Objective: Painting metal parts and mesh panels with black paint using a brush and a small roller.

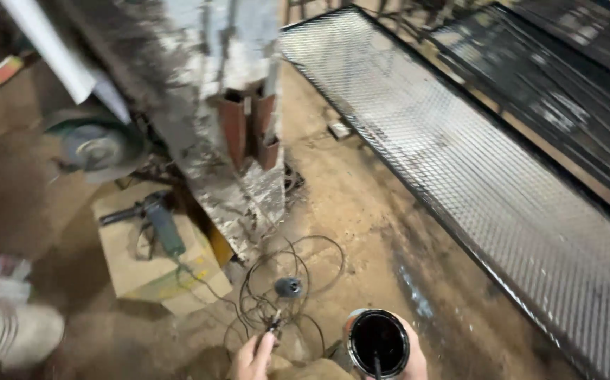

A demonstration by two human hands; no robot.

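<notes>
Right hand (407,355) gripped open black paint can (379,343) upright, avoiding spill; left hand (254,357) fingers pinched thin dark tool near wire coil (287,281) on floor.

open can (379,343) of black paint, upright, held

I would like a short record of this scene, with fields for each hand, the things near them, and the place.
left hand: left hand pinches a thin dark tool at the bottom edge
right hand: right hand holds an open can of black liquid, a stick standing in it
near hands: loose wire coils on the dirt floor
left side: angle grinder lying on a cardboard box
right side: black-framed mesh panel lying flat
centre: paint-splashed column
</notes>
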